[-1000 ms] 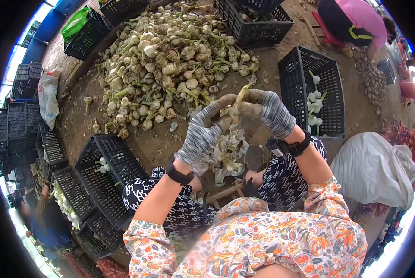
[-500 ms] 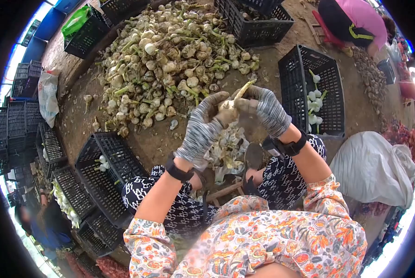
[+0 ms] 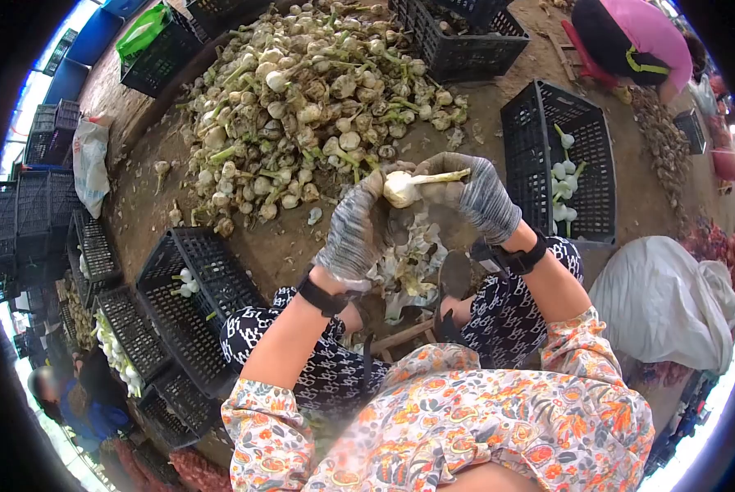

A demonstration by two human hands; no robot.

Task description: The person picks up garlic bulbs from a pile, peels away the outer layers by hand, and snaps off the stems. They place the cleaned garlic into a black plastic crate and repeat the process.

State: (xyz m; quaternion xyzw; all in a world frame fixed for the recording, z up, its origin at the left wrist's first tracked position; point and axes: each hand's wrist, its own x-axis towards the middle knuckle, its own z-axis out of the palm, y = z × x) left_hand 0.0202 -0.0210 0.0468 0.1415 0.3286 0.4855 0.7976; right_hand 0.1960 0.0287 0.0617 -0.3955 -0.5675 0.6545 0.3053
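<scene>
A garlic bulb (image 3: 399, 189) with a long dry stem lies sideways between my gloved hands, its stem pointing right. My right hand (image 3: 484, 199) is closed on the stem side. My left hand (image 3: 353, 225) has its fingertips closed against the bulb's left side; some of its fingers are hidden. Both gloves are grey knit with soiled fingers. Below the hands, loose garlic skins (image 3: 410, 266) cover the ground between my feet. Just beyond them rises a big heap of untrimmed garlic (image 3: 302, 107).
A black crate (image 3: 560, 156) holding white garlic bulbs stands to the right, another crate (image 3: 189, 324) to the left. A pale sack (image 3: 663, 299) slumps at the right. A person in pink (image 3: 642, 37) bends over at the upper right; another person (image 3: 84, 402) is at the lower left.
The garlic has turned from stem up to lying sideways, with more of the bulb showing. My hands have moved slightly apart, and the view has shifted a little.
</scene>
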